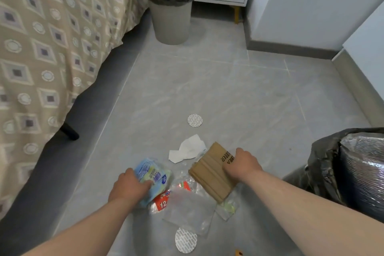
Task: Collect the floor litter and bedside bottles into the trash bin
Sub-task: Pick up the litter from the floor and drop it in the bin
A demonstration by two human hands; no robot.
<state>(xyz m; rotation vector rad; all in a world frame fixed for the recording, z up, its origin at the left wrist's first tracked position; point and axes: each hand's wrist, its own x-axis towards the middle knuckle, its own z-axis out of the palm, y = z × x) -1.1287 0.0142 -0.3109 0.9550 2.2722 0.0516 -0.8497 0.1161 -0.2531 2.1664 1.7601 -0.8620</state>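
Forearms come in right under the camera, so both hands are down in the litter pile, well short of the trash bin point(170, 16) standing by the bed corner. Looks like early days to me: nothing is headed for the bin yet, and I can't see what's inside it. Biggest piece is the folded cardboard point(209, 174), with the right hand point(241, 164) curled round its edge, gripping it. Next is a clear plastic bag point(189, 210), flat on the floor farther from the bin. The left hand point(129, 187) has its fingers closed on a blue wrapper point(153, 174). Untouched: a white tissue point(187, 149) slightly nearer the bin, a red packet point(162, 202), one round seal point(194, 120) bin-side and another seal point(185, 240) farthest off. No bottles in view.
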